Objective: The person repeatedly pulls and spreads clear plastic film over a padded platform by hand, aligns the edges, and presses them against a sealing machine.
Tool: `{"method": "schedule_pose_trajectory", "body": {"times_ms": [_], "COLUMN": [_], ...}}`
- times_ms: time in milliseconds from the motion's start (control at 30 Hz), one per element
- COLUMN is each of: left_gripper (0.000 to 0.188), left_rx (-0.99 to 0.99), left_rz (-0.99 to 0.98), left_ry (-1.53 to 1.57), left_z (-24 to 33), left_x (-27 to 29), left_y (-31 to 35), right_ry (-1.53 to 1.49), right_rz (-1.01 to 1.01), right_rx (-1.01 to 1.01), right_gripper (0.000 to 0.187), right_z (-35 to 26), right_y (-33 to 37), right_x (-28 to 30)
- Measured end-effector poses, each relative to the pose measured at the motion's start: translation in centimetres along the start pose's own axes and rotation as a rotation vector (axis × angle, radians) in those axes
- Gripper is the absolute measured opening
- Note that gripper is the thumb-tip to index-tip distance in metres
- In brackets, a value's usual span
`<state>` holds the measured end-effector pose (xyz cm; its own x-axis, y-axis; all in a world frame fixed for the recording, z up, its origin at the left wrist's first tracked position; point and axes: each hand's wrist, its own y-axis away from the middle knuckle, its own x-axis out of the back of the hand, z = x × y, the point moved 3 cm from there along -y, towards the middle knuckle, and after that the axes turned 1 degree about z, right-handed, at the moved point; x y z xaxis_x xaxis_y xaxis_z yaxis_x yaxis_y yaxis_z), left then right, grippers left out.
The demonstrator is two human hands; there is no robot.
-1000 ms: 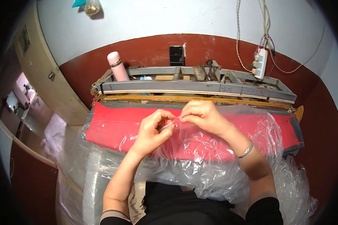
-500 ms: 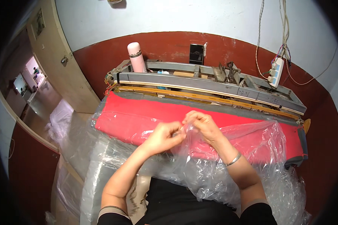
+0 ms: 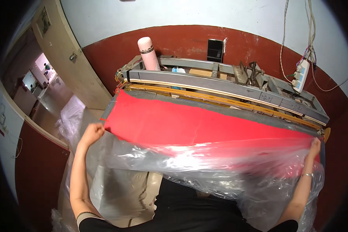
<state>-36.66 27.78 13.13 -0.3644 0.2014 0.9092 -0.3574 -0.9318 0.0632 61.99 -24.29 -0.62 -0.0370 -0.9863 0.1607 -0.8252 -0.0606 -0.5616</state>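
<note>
A wide sheet of clear plastic film is stretched between my hands across the near side of a red cloth. My left hand is closed on the film's edge near the cloth's left end. At the far right, my right hand grips the film by the cloth's right end, the fingers pinched. The red cloth covers the front of a long machine bench. Below my hands the film hangs in shiny folds toward my lap, hiding the bench's near edge.
Behind the cloth runs a grey metal frame holding a pink flask, a dark phone and some metal tools. A white power strip hangs at right on cables. An open door stands left, near more bunched plastic.
My hands have gone from close together at the middle to wide apart at both ends, drawing the film taut. More red cloth is uncovered, and the view has shifted slightly.
</note>
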Motion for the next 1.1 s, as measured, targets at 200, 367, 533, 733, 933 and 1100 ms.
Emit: {"method": "schedule_pose_trajectory", "body": {"times_ms": [200,367,533,733,933,1100], "left_gripper": [0.047,0.022,0.026,0.019,0.088,0.068], "left_rx": [-0.622,-0.402,0.001,-0.176,0.118,0.225], "left_rz": [-0.338,-0.445,-0.192,1.425,0.527,0.483], "left_ry": [-0.079,-0.548,-0.68,-0.299,-0.06,-0.074], "left_z": [17.0,8.1,1.1,7.9,-5.8,-3.5], "left_x": [-9.7,-17.1,-3.2,8.2,-6.0,-7.3], "left_y": [7.2,8.5,3.0,-2.6,-10.3,-15.3], "right_ry": [0.102,0.244,0.374,0.647,0.872,1.056], "right_rz": [0.043,0.117,-0.036,0.051,-0.042,0.024], "right_rx": [-0.087,-0.222,0.06,0.049,-0.02,-0.049], "right_gripper": [0.027,0.037,0.037,0.036,0.035,0.035], "right_z": [2.8,3.2,1.6,3.1,3.1,0.2], "right_y": [-0.5,-2.4,-2.8,-3.4,-2.3,-1.3], "right_x": [9.4,16.5,12.2,12.2,8.4,11.0]}}
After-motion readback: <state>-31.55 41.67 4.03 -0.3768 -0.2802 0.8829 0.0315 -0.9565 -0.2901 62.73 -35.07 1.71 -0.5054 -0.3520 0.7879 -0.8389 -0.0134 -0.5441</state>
